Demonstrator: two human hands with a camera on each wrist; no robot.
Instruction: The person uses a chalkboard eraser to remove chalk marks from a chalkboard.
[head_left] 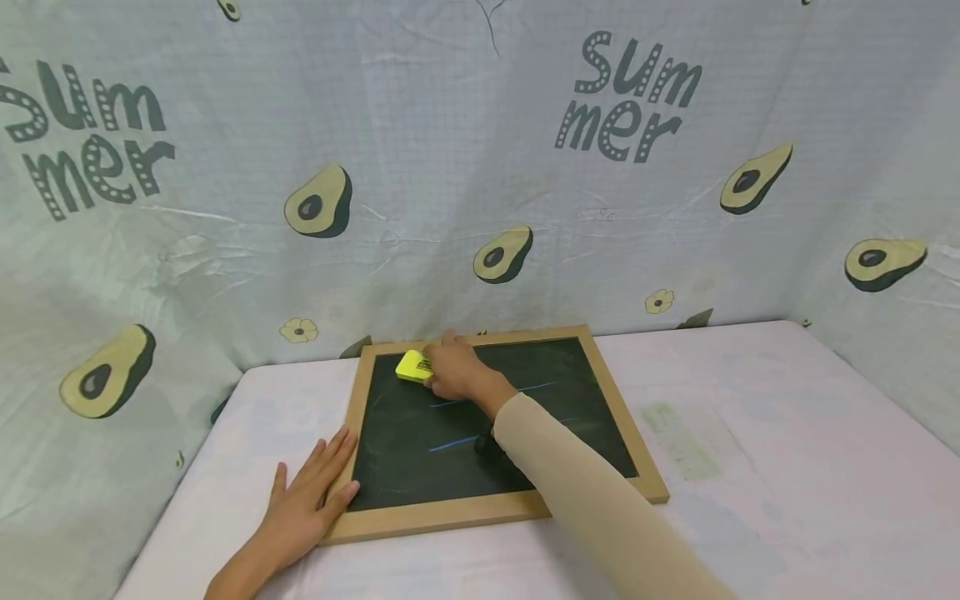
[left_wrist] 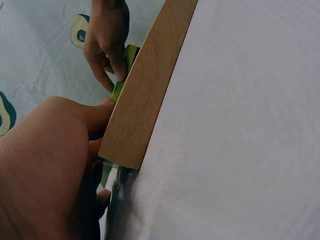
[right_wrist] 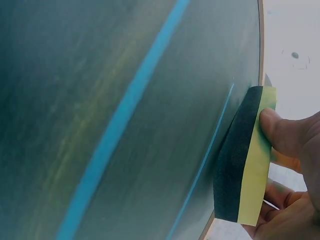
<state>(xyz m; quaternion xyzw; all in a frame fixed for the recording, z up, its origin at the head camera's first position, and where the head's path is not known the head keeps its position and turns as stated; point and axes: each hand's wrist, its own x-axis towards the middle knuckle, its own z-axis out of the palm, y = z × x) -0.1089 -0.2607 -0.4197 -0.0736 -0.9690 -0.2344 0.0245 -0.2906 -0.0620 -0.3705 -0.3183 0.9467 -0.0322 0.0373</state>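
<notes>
A chalkboard point(head_left: 393, 467) with a pale wooden frame point(head_left: 611, 392) lies on the cloth-covered table. Near its top left corner my right hand point(head_left: 454, 368) grips a yellow board eraser point(head_left: 412, 367). In the right wrist view, the thumb presses the eraser's yellow back, and its dark felt point(right_wrist: 234, 160) faces the board, close to the surface. Blue chalk lines point(head_left: 453, 444) run across the board, partly hidden by my right arm. My left hand point(head_left: 303, 504) rests at the frame's lower left side with fingers spread, its fingertips on the wood.
Pink-white cloth point(head_left: 787, 433) covers the table, with a faint greenish smudge point(head_left: 682, 442) to the board's right. Behind the board hangs a pale curtain point(head_left: 420, 167) printed with avocados and lettering. My right sleeve point(head_left: 592, 483) crosses over the frame's front edge.
</notes>
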